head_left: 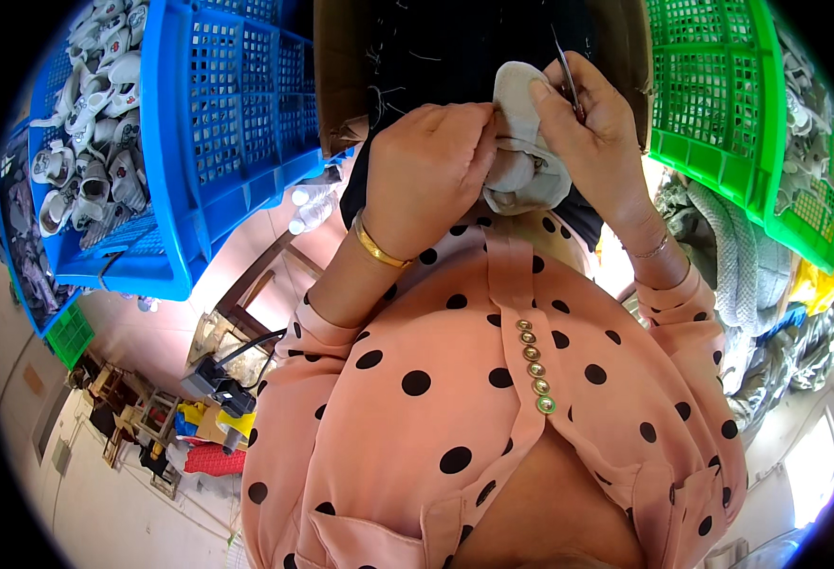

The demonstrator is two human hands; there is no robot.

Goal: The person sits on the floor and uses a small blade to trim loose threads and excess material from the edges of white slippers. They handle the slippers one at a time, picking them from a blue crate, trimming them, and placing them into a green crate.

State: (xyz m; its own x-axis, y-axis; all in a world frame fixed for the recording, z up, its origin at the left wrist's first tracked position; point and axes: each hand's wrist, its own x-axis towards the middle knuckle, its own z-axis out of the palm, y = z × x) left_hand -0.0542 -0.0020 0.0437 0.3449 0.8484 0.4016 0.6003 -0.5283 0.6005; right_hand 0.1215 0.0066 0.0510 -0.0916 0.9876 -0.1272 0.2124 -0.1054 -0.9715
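Note:
A small off-white fabric shoe is held up in front of my chest, its rounded end pointing away from me and its opening nearest me. My left hand is closed on the shoe's left side, the fingertips partly hidden behind the knuckles. From the right, my right hand pinches the shoe's edge with the thumb on top. The same hand also grips a slim, pointed metal tool, whose tip sticks out past the fingers; its exact kind is not clear.
At the left stands a blue plastic crate with many small pale shoes. A green crate with pale pieces is at the right. Dark cloth with loose threads lies beyond my hands, between brown cardboard sides.

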